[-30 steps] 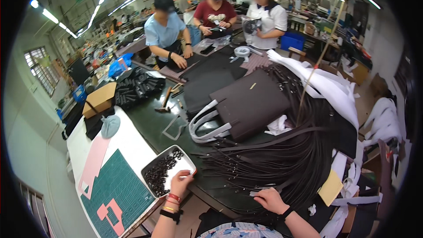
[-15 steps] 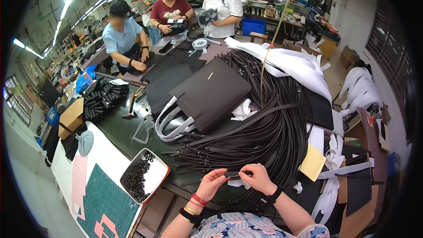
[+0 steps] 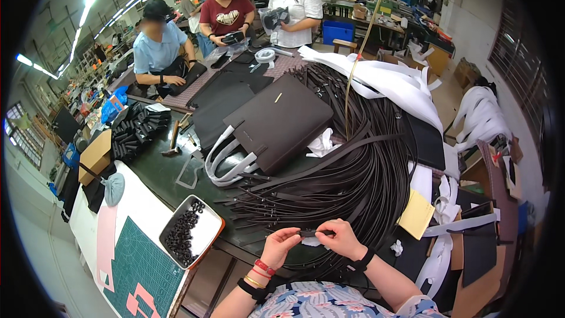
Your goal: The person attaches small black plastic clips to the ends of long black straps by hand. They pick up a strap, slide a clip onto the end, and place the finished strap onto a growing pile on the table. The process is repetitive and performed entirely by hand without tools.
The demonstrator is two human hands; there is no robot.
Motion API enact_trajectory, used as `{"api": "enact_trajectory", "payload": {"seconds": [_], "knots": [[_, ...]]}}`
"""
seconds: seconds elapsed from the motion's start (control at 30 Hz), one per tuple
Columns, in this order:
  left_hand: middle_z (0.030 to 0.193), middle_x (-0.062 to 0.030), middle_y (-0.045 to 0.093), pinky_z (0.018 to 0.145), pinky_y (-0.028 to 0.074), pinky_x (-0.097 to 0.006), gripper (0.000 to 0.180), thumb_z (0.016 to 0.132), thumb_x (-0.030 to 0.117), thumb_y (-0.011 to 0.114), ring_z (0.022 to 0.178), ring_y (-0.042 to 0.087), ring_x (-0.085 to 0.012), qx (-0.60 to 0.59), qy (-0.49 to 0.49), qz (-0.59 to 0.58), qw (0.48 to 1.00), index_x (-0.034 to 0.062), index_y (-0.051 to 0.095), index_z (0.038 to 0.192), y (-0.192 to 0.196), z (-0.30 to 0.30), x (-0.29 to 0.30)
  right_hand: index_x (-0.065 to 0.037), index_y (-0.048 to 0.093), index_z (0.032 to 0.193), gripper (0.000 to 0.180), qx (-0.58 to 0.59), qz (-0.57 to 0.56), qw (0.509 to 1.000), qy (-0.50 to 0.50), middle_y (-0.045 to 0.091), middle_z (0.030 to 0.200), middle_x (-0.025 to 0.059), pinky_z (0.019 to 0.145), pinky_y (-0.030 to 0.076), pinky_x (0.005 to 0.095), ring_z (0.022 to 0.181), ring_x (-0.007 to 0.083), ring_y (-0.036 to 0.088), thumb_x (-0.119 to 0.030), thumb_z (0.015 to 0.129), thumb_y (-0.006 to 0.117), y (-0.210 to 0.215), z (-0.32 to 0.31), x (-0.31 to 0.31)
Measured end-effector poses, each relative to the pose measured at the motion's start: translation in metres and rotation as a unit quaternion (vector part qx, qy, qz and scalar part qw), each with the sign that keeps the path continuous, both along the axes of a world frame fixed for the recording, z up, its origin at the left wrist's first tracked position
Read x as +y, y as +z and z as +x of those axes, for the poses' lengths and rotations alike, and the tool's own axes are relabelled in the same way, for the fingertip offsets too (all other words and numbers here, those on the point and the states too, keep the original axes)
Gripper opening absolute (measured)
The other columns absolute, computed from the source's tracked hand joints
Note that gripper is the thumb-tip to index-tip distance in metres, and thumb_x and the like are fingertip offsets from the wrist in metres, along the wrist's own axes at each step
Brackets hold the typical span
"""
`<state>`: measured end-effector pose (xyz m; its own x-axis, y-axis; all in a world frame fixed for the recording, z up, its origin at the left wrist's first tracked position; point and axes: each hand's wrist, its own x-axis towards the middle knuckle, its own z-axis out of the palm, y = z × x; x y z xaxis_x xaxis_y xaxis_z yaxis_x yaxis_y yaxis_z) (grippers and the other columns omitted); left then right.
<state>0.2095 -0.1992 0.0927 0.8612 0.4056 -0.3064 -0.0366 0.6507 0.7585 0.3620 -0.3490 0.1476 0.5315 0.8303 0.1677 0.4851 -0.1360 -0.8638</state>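
Between my two hands, low in the middle of the view, is a short piece of dark strap (image 3: pixel 308 233). My left hand (image 3: pixel 280 245) pinches its left end with thumb and fingers. At its right end, my right hand (image 3: pixel 341 238) is closed on it in a pinch. A large heap of long dark straps (image 3: pixel 359 182) spreads over the table just beyond and to the right of my hands. Behind them lies a dark brown handbag (image 3: pixel 282 121), its handles (image 3: pixel 226 162) wrapped in white. To my left sits a white tray (image 3: pixel 207 237) of small black rings (image 3: pixel 182 232).
A green cutting mat (image 3: pixel 144 265) with pink pieces lies at lower left. A hammer (image 3: pixel 173 141) rests on the dark green tabletop (image 3: pixel 156 168). White strips (image 3: pixel 376 85) and a yellow pad (image 3: pixel 416 214) are on the right. Several people stand across the table, one in light blue (image 3: pixel 159 50).
My hands stay nearly in place, and the left fingers have closed in more on the strap piece. Across the table, the person in light blue has shifted their hands and the dark piece.
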Motion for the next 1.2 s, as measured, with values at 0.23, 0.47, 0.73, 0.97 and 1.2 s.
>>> {"api": "enact_trajectory", "payload": {"seconds": [0.23,0.47,0.73,0.97,1.2], "knots": [[0.104,-0.0098,0.067,0.088,0.053,-0.029,0.023,0.086,-0.001,0.064,0.095,0.065,-0.0183,-0.026,-0.036,-0.027,0.999,-0.0018,0.063,0.11,0.007,0.006,-0.018,-0.007,0.065,0.081,0.014,-0.052,0.038,0.997,0.044,0.061,0.066,0.0029,0.066,0.039,0.0323,0.063,0.02,0.058,-0.019,0.077,0.069,-0.007,-0.008,0.003],[0.102,-0.0102,0.068,0.086,0.053,-0.027,0.024,0.087,0.003,0.065,0.093,0.066,-0.0192,0.023,0.019,-0.082,0.996,-0.0025,0.064,0.111,-0.002,0.01,-0.009,-0.008,0.063,0.098,0.021,-0.163,-0.004,0.983,0.084,0.064,0.089,0.0048,0.077,0.04,0.0334,0.08,0.0221,0.06,-0.021,0.083,0.068,-0.011,0.022,-0.013],[0.105,-0.0079,0.067,0.084,0.052,-0.026,0.026,0.087,0.006,0.068,0.093,0.064,-0.0152,0.074,-0.033,-0.039,0.996,0.0006,0.065,0.112,-0.007,0.026,-0.019,-0.008,0.064,0.094,0.019,-0.124,0.058,0.986,0.091,0.065,0.084,0.0028,0.074,0.042,0.0316,0.081,0.0204,0.061,-0.018,0.079,0.07,-0.012,0.013,0.002],[0.097,-0.0065,0.068,0.078,0.051,-0.025,0.025,0.092,0.024,0.064,0.085,0.064,-0.0131,0.127,-0.008,0.003,0.992,0.001,0.068,0.1,0.0,0.039,-0.025,-0.009,0.065,0.087,0.019,-0.284,0.042,0.955,0.073,0.064,0.081,0.0019,0.069,0.043,0.0302,0.075,0.0184,0.062,-0.021,0.076,0.072,-0.021,0.024,0.002],[0.095,-0.0085,0.068,0.082,0.051,-0.026,0.024,0.093,0.025,0.062,0.086,0.064,-0.0143,0.103,0.013,-0.078,0.991,0.0011,0.066,0.098,-0.003,0.043,-0.023,-0.008,0.065,0.088,0.02,-0.27,0.076,0.96,0.015,0.065,0.077,0.0015,0.07,0.043,0.0311,0.071,0.019,0.062,-0.018,0.073,0.073,-0.028,0.023,0.003]]}}
